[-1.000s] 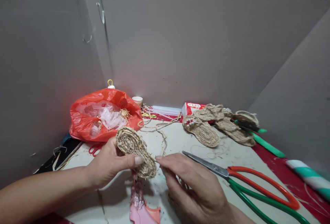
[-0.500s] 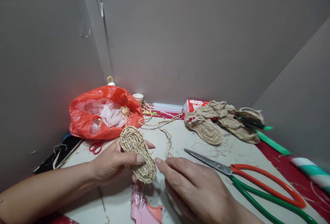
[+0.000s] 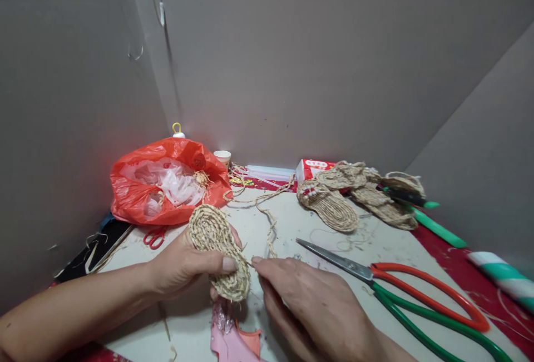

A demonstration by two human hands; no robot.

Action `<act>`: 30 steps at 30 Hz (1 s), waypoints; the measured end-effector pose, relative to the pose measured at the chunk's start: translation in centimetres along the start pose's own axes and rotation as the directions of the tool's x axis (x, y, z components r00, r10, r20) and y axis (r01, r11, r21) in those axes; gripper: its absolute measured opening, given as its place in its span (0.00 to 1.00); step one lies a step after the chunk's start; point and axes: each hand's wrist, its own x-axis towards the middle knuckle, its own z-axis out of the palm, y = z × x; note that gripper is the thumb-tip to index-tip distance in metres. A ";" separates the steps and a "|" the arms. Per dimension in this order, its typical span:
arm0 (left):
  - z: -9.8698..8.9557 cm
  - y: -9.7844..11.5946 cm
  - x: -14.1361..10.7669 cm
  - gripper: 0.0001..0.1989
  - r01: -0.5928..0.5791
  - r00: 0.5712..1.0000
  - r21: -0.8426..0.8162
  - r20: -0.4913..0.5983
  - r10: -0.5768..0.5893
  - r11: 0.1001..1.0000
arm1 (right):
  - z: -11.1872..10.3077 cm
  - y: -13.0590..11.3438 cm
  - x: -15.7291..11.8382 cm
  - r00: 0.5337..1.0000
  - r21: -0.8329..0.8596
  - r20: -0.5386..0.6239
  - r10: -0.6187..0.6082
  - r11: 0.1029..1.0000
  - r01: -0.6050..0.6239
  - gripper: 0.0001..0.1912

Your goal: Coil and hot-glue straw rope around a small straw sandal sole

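My left hand grips a woven straw shoe sole, thumb across its face and fingers behind it. The sole is tilted, made of braided cord coiled in an oval. At its right edge, my right hand is closed in a pinch, fingertips almost touching the sole. A thin strand or point shows between fingertips and sole, too small to name. A braided straw cord runs from the back down behind my right hand. Under the sole's lower end lies a pink glue gun, partly hidden.
Large scissors with orange and green handles lie at right. Behind them sit finished-looking straw soles by a red-white box. A red plastic bag, small red scissors and a paper cup stand left. Grey walls enclose the table.
The sole has shifted slightly left and turned a little in my left hand. My right fingertips have moved slightly, staying by its edge. A thin point now shows beside the sole's right edge.
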 end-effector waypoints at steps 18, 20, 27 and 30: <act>0.5 0.2 0.1 0.08 -0.072 0.987 -0.005 -0.144 0.070 0.997 | 0.7 -0.7 -0.1 0.966 0.175 -0.111 0.235 0.961 -0.214 0.16; 0.7 0.1 0.1 0.08 -0.069 0.986 -0.035 -0.156 0.063 0.997 | 0.8 -0.7 -0.1 0.966 0.165 -0.110 0.236 0.962 -0.216 0.15; 1.4 -0.3 0.5 0.08 -0.096 0.976 -0.100 -0.205 0.074 0.990 | 1.2 -1.0 -0.4 0.968 0.094 -0.161 0.192 0.979 -0.178 0.14; 1.7 -0.3 0.6 0.08 -0.114 0.968 -0.082 -0.232 0.092 0.990 | 1.2 -1.2 -0.3 0.957 0.100 -0.178 0.227 0.972 -0.212 0.15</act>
